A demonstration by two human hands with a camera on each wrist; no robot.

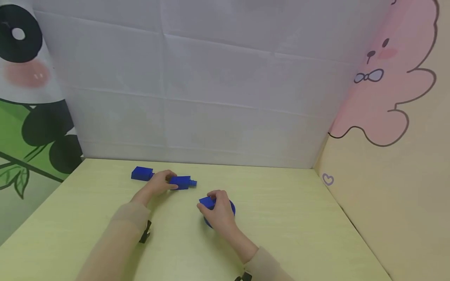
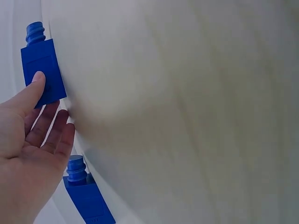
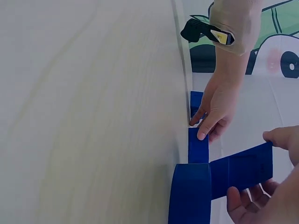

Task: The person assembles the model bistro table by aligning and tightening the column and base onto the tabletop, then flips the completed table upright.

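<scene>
With thumb and fingers, my left hand (image 1: 159,182) grips a blue block with a threaded stub (image 1: 181,182); its stub points right in the head view. In the left wrist view the thumb lies across the flat face of this block (image 2: 46,74). A second blue threaded block (image 1: 142,173) lies just left of that hand. My right hand (image 1: 221,212) pinches another blue block (image 1: 207,201), which sticks out from a round blue base (image 1: 233,208). From the right wrist, this block (image 3: 243,170) meets the thick round base (image 3: 190,193); the joint's inside is hidden.
All the blue pieces are on a pale yellow table (image 1: 288,218). A white sheet (image 1: 218,97) hangs along its back edge. The right wall (image 1: 393,195) borders the table, and a panda print (image 1: 38,125) hangs at left.
</scene>
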